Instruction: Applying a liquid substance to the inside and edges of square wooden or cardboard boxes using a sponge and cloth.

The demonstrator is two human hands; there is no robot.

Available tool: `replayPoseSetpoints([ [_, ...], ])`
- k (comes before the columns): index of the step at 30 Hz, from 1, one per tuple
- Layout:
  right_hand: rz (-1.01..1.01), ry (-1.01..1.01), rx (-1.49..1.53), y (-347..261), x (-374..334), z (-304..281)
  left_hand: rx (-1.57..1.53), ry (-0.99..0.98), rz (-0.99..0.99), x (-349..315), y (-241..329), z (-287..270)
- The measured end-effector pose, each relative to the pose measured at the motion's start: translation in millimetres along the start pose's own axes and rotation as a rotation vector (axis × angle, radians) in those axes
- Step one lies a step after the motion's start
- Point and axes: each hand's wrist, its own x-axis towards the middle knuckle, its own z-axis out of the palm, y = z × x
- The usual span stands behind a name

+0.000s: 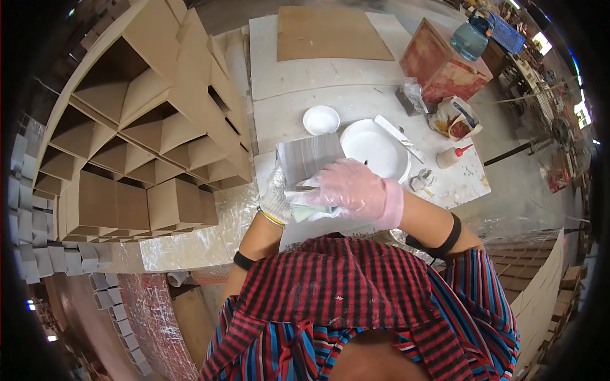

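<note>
My left hand [275, 193], in a white knitted glove, grips a grey streaked box [310, 155] by its left side in front of my chest. Over the near part of the box lies my right hand [349, 190], in a pink glove under a clear plastic one. Its fingers are closed around a crumpled pale cloth [312, 211] pressed near the box; the fingertips are partly hidden. Just beyond my right hand sits a round white basin [347, 133] of white material. A white flat scraper [397, 136] lies across its rim. Farther left is a small white bowl [321, 119].
Stacked brown cardboard boxes [190, 127] rise at the left of the white-stained table [279, 95]. To the right stand a red-tipped squeeze bottle [450, 157], a bag [455, 118] and a reddish crate [445, 66] bearing a blue jug [471, 38]. A cardboard sheet [330, 35] lies at the back.
</note>
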Motion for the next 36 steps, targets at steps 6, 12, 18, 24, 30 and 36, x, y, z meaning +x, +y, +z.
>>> replayPoseSetpoints([
  [6, 0.088, 0.319, 0.071, 47, 15, 14, -0.175, 0.018, -0.149, 2, 2, 3],
  [12, -0.037, 0.201, 0.086, 2, 18, 11, -0.306, -0.049, -0.241, -13, 4, -13],
  [18, 0.141, 0.381, 0.044, 64, 39, 26, -0.227, 0.107, -0.241, -14, -13, -16],
  [24, 0.169, 0.478, 0.259, 54, 35, 1, -0.363, 0.149, -0.268, -22, 6, -6],
  [30, 0.064, 0.323, -0.017, 26, 22, 19, -0.215, -0.001, -0.195, -16, 0, -23],
  [36, 0.465, 0.427, 0.045, 78, 22, 19, -0.275, 0.109, -0.217, -16, -7, -17],
])
